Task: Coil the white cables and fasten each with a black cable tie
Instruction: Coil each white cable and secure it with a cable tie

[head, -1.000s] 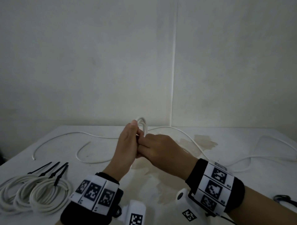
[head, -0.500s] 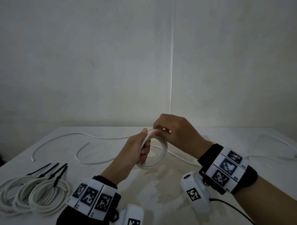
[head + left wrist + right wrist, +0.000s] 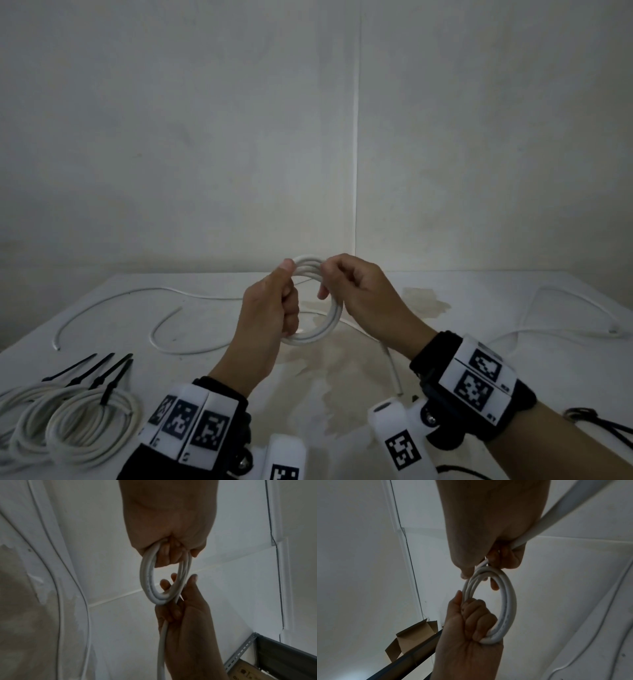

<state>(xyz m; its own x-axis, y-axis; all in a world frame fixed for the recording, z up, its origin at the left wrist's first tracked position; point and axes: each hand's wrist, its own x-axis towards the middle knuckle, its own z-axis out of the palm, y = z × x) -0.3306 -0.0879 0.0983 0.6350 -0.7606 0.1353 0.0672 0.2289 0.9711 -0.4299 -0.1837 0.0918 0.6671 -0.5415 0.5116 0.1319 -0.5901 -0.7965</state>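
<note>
A white cable coil (image 3: 323,330) of a few loops is held upright above the table between both hands. My left hand (image 3: 274,308) grips the coil's left side in a fist, thumb up along the loops (image 3: 471,622). My right hand (image 3: 346,284) pinches the cable at the coil's top and feeds the strand through its palm (image 3: 173,609). The loose tail (image 3: 392,368) hangs down to the table under my right wrist. The coil (image 3: 149,582) shows as an oval ring in both wrist views (image 3: 506,601).
Several finished white coils (image 3: 78,425) with black cable ties (image 3: 109,373) lie at the front left. Loose white cables lie at the back left (image 3: 113,298) and at the right (image 3: 555,329). More black ties (image 3: 596,421) lie at the right edge. The table (image 3: 342,394) is stained.
My right hand swung around the coil and now sits at its top, laying on another loop. The coil has grown and the tail on the table has shortened.
</note>
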